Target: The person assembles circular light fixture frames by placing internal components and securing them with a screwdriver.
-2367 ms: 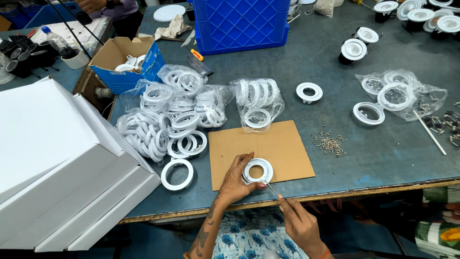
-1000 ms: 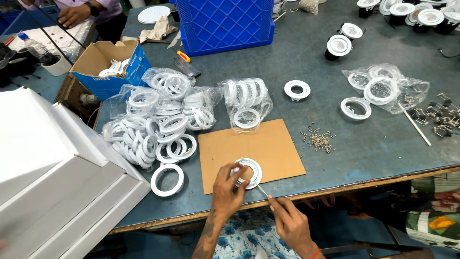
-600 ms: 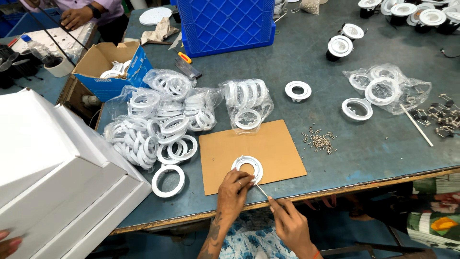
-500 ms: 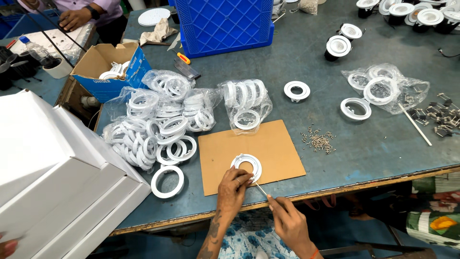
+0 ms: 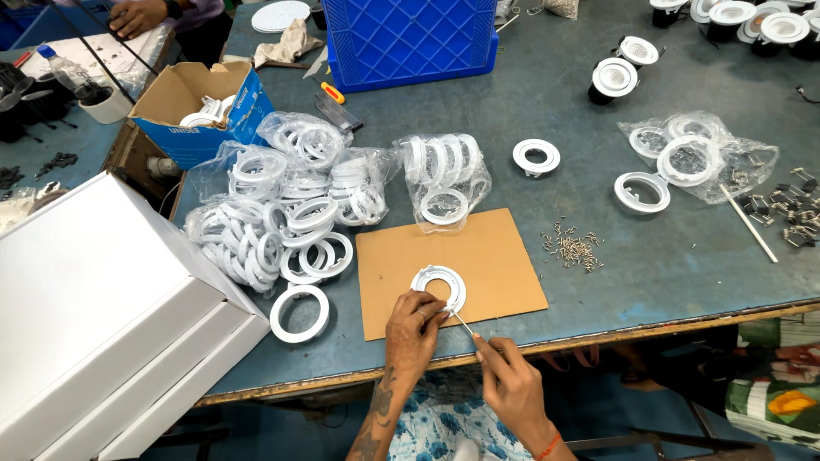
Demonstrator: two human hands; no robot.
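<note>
A white plastic ring lies on a brown cardboard sheet near the table's front edge. My left hand rests on the ring's near rim and pins it down with its fingertips. Just right of it, my right hand pinches a thin screwdriver whose tip points at the ring's near edge.
Heaps of white rings in clear bags sit left of the cardboard, with a loose ring nearby. Small screws lie to the right. White boxes fill the left. A blue crate stands behind. Another person's hand is far left.
My left hand has stayed on the ring. My right hand has brought the screwdriver tip closer to the ring's near edge. The camera view has shifted slightly.
</note>
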